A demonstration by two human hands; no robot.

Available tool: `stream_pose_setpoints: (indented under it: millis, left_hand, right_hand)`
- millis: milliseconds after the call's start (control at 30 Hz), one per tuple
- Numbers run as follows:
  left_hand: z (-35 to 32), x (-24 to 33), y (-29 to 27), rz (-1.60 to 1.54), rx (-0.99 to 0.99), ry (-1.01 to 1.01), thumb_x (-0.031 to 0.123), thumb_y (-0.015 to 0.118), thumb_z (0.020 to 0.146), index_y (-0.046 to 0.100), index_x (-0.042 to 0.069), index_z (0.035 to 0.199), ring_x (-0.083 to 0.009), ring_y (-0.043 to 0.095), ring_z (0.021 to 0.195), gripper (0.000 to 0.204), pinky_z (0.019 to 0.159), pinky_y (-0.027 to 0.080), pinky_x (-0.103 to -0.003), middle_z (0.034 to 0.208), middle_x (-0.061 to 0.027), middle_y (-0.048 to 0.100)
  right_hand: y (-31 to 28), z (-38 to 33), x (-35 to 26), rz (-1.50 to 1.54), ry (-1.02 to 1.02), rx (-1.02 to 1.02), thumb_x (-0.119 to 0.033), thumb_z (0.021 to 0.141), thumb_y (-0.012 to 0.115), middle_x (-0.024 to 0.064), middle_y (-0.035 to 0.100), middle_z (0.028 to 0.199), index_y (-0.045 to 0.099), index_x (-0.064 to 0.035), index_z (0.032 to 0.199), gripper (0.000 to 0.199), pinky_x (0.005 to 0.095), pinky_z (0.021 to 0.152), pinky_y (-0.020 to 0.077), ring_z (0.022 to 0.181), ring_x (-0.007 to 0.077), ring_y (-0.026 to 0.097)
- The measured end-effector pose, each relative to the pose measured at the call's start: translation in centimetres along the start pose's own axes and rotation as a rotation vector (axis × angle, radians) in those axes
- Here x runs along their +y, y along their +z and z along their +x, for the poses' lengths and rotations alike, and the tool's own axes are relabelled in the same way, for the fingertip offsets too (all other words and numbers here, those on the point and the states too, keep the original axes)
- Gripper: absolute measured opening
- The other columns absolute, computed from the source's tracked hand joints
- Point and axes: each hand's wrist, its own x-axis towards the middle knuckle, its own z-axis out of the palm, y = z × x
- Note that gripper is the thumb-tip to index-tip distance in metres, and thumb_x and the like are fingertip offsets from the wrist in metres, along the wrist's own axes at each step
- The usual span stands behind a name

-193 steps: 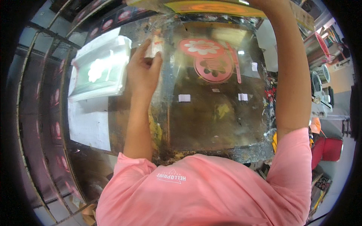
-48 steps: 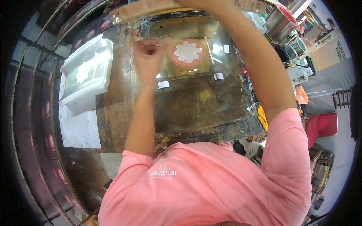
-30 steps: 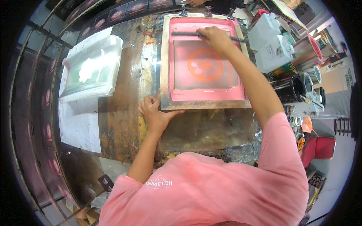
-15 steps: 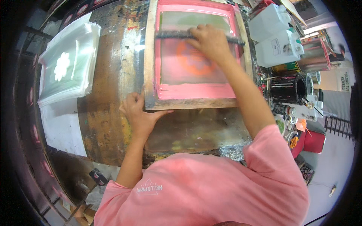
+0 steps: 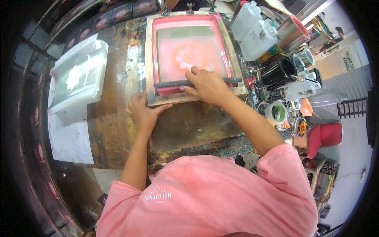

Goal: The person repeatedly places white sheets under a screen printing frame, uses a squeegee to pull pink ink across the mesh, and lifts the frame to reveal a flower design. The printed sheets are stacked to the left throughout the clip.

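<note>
In the head view, the right hand (image 5: 205, 85) closes on the squeegee (image 5: 169, 84), pinching its dark bar between the thumb on the near side and the fingers bent over the far side. The squeegee lies crosswise over the near end of the screen (image 5: 150, 55), its right tip reaching over the right rail. Pink ink coats the mesh (image 5: 213, 43), where an orange flower in a ring shows beyond the squeegee.

The left hand (image 5: 141, 112) is at the screen's near left corner, its thumb spread wide along the near rail and its other fingers bent together beside the left rail. The screen is on the stained table (image 5: 114, 118), with clamps (image 5: 190, 8) at its far edge.

Left of the screen, well apart, a stack of clear sheets (image 5: 83, 85) with a white flower partly covers white paper (image 5: 71, 140). To the right are pale jugs (image 5: 258, 37), a black can (image 5: 278, 73) and a tape roll (image 5: 270, 114). Farther right is a red chair (image 5: 331, 133).
</note>
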Motion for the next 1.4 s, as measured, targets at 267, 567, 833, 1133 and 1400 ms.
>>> stream_pose_setpoints:
  millis: [267, 567, 833, 1133, 1400]
  left_hand:
    - [4.1, 3.9, -4.2, -1.003, -0.141, -0.304, 0.034, 0.098, 0.075, 0.053, -0.007, 0.149, -0.0169, 0.058, 0.111, 0.095, 0.095, 0.047, -0.034, 0.12, -0.0082, 0.064]
    - [3.4, 4.1, -1.6, 0.334, -0.102, 0.208, 0.078, 0.066, 0.087, 0.035, 0.0, 0.162, -0.0433, 0.038, 0.149, 0.113, 0.116, 0.025, -0.073, 0.153, -0.0322, 0.049]
    - [8.0, 5.1, -0.6, -0.252, -0.019, 0.222, 0.049, 0.08, 0.092, 0.055, -0.003, 0.15, -0.0363, 0.065, 0.127, 0.082, 0.108, 0.048, -0.053, 0.147, -0.0266, 0.061]
    - [16.1, -3.9, -10.9, -0.435, 0.155, -0.086, 0.012, 0.077, 0.088, 0.062, -0.005, 0.142, -0.0228, 0.077, 0.084, 0.059, 0.077, 0.058, -0.031, 0.101, -0.0216, 0.079]
    - [25.3, -22.8, -17.2, -0.013, 0.285, -0.1, 0.023, 0.083, 0.08, 0.059, -0.004, 0.146, -0.0387, 0.072, 0.113, 0.075, 0.096, 0.057, -0.04, 0.126, -0.0318, 0.07]
  right_hand:
    - [-4.6, 0.2, -2.3, -0.268, -0.058, 0.522, -0.043, 0.093, 0.072, 0.0127, 0.065, 0.103, 0.067, -0.0077, 0.109, 0.039, 0.0504, 0.094, 0.0453, 0.102, 0.0326, 0.063]
    - [-18.1, 12.2, 0.7, -0.129, -0.133, 0.675, -0.053, 0.095, 0.059, 0.0197, 0.067, 0.068, 0.07, -0.0007, 0.076, 0.057, 0.0507, 0.069, 0.053, 0.067, 0.0363, 0.069]
    - [-21.3, 14.9, 1.4, -0.162, -0.001, 0.622, -0.059, 0.097, 0.055, 0.0252, 0.074, 0.085, 0.075, -0.0018, 0.08, 0.063, 0.0519, 0.084, 0.056, 0.087, 0.0441, 0.072]
    - [-21.1, 14.6, 1.6, -0.166, 0.037, 0.637, -0.058, 0.097, 0.057, 0.0269, 0.07, 0.08, 0.072, 0.0002, 0.078, 0.063, 0.0533, 0.078, 0.0527, 0.083, 0.0452, 0.069]
    - [-20.5, 13.6, -0.5, -0.177, 0.052, 0.66, -0.055, 0.097, 0.061, 0.0237, 0.072, 0.087, 0.073, -0.0013, 0.092, 0.056, 0.0509, 0.081, 0.0519, 0.087, 0.0438, 0.069]
